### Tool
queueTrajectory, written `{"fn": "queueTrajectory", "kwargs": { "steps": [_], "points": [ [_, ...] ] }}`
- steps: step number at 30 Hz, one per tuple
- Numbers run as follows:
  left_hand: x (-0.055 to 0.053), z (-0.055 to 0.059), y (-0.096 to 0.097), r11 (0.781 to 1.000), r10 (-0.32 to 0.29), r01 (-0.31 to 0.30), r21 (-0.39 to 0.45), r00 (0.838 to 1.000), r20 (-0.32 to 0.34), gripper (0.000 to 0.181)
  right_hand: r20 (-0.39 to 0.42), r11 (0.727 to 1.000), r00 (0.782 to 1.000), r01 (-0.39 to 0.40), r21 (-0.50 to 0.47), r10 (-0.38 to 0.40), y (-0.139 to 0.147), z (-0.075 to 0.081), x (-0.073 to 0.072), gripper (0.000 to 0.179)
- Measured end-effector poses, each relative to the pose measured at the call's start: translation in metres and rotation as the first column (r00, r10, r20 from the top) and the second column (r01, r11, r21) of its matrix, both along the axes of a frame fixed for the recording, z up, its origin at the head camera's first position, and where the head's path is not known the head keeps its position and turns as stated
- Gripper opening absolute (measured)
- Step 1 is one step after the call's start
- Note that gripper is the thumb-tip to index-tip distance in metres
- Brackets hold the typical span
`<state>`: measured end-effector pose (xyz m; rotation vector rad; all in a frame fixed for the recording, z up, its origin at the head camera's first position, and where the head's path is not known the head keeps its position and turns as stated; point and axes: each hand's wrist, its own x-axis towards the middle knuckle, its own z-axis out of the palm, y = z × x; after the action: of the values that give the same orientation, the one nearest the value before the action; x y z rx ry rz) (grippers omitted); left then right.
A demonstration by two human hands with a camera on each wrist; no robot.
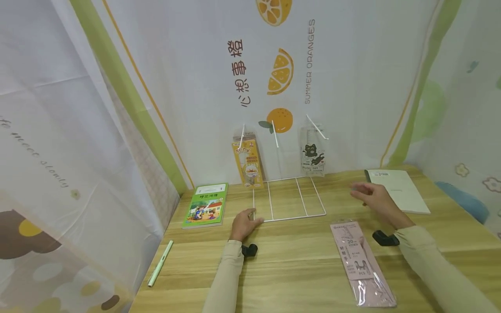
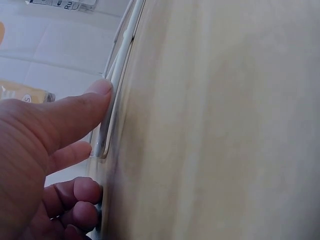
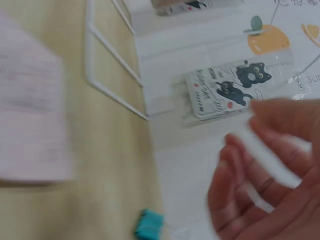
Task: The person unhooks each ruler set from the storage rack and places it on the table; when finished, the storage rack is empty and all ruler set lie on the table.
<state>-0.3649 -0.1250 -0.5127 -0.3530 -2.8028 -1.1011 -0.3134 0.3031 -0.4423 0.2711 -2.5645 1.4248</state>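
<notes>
A white wire rack [image 1: 289, 199] lies flat on the wooden table [image 1: 297, 261], its uprights leaning on the back cloth. My left hand [image 1: 244, 224] rests at the rack's front-left corner. In the left wrist view the thumb [image 2: 75, 112] lies along the wire rack [image 2: 117, 75] and the index finger sits just under the corner, so the wire is pinched between them. My right hand [image 1: 372, 196] hovers over the table right of the rack, fingers stretched out and blurred. A blurred white strip crosses its fingers [image 3: 260, 200] in the right wrist view; what it is I cannot tell.
An orange packet [image 1: 247, 163] and a cat ruler-set packet [image 1: 313, 151] hang on the uprights. A green book [image 1: 206, 205] and a green pen [image 1: 159, 263] lie left, a pink ruler packet [image 1: 360, 261] front right, a white notebook [image 1: 399, 189] back right. A teal clip [image 3: 149, 225] lies near the right hand.
</notes>
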Motion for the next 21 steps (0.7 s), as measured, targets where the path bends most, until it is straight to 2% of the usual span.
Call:
{"fn": "queueTrajectory", "kwargs": {
  "steps": [4, 7, 11, 15, 21],
  "points": [
    [-0.001, 0.0, -0.001, 1.0, 0.002, -0.002, 0.006, 1.0, 0.03, 0.055, -0.129, 0.999, 0.991, 0.026, -0.046, -0.032, -0.016, 0.022, -0.04, 0.044],
    [-0.002, -0.002, 0.0, 1.0, -0.002, 0.002, 0.001, 1.0, 0.031, 0.056, -0.157, 0.996, 0.987, 0.028, -0.082, -0.04, -0.026, 0.034, -0.068, 0.045],
    [-0.003, -0.003, 0.0, 1.0, -0.002, 0.002, -0.005, 1.0, 0.014, 0.056, -0.198, 0.994, 0.979, 0.024, -0.111, -0.046, -0.04, 0.046, -0.096, 0.045],
    [-0.004, -0.003, 0.0, 1.0, -0.002, 0.002, -0.013, 1.0, 0.008, 0.056, -0.203, 0.989, 0.978, 0.017, -0.145, -0.046, -0.052, 0.054, -0.113, 0.048],
    [-0.003, -0.002, 0.0, 1.0, -0.004, 0.004, -0.014, 1.0, 0.015, 0.055, -0.171, 0.974, 0.984, 0.001, -0.226, -0.041, -0.063, 0.062, -0.124, 0.049]
  ]
}}
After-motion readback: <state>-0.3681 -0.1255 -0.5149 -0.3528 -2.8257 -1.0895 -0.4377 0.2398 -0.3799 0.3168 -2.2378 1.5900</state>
